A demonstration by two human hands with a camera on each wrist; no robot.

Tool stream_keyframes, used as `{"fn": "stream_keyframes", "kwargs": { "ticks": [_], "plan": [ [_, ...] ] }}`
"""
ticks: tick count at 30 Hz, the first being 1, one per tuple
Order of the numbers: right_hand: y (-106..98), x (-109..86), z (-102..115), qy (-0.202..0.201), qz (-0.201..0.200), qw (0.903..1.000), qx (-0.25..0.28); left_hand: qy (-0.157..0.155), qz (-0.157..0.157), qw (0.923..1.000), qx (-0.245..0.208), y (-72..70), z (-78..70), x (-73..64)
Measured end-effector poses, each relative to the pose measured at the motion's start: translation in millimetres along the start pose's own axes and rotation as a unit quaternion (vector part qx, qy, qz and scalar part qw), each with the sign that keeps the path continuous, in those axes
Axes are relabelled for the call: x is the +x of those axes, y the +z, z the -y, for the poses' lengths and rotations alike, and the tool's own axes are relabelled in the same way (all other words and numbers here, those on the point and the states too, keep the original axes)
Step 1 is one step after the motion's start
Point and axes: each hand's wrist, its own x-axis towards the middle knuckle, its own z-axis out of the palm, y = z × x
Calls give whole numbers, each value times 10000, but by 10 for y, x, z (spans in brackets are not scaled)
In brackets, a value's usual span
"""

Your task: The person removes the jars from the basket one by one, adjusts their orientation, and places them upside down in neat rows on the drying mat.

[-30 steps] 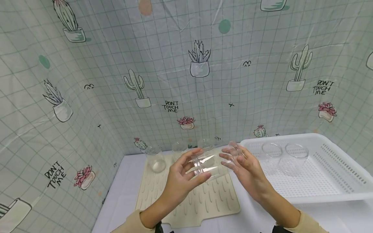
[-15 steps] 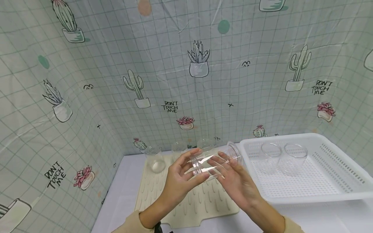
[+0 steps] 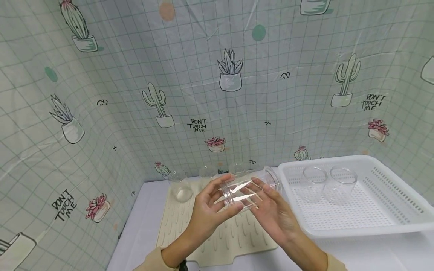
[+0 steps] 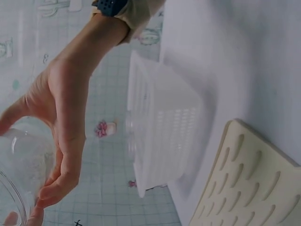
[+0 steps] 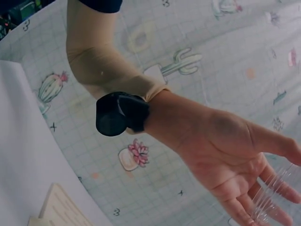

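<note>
A clear cup (image 3: 242,190), tilted sideways, is held between both hands above the mat in the head view. My left hand (image 3: 213,205) grips its left end, thumb on the near side and fingers round the back. My right hand (image 3: 274,210) holds it toward the rimmed right end; some fingers show through the clear wall. In the left wrist view the left hand (image 4: 66,108) curves round the cup (image 4: 21,155). In the right wrist view ringed clear plastic of the cup (image 5: 270,197) lies between the thumb and fingers of the right hand (image 5: 230,165).
A cream ribbed mat (image 3: 217,237) lies on the white table (image 3: 135,222). At its back left stands a clear cup (image 3: 181,190), with more clear cups beyond. The white perforated basket (image 3: 400,226) on the right holds two clear cups (image 3: 313,184). A patterned curtain (image 3: 190,90) surrounds the back and sides.
My right hand has slid left along the cup, leaving its right rim exposed, and has hardly moved in the last half second. The left hand keeps its grip on the left end.
</note>
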Motion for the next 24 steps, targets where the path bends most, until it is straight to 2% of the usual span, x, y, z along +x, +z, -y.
{"fn": "stream_keyframes", "kwargs": {
  "ticks": [6, 10, 14, 18, 24],
  "plan": [
    [1, 60, -21, 15, 149, 9999, 7, 23, 8, 9997, 228, -65, 35, -36],
    [-9, 133, -26, 20, 287, 9996, -45, 50, -87, 9980, 630, -159, 78, -106],
    [-29, 220, -19, -35, 402, 9992, -53, -153, -267, 9935, 1100, -288, 161, -203],
    [-24, 299, -15, -135, 298, 9992, -233, -633, -554, 9833, 1612, -425, 265, -309],
    [22, 415, -29, -45, -162, 9977, -652, -1245, -972, 9600, 2311, -630, 395, -471]
  ]
}}
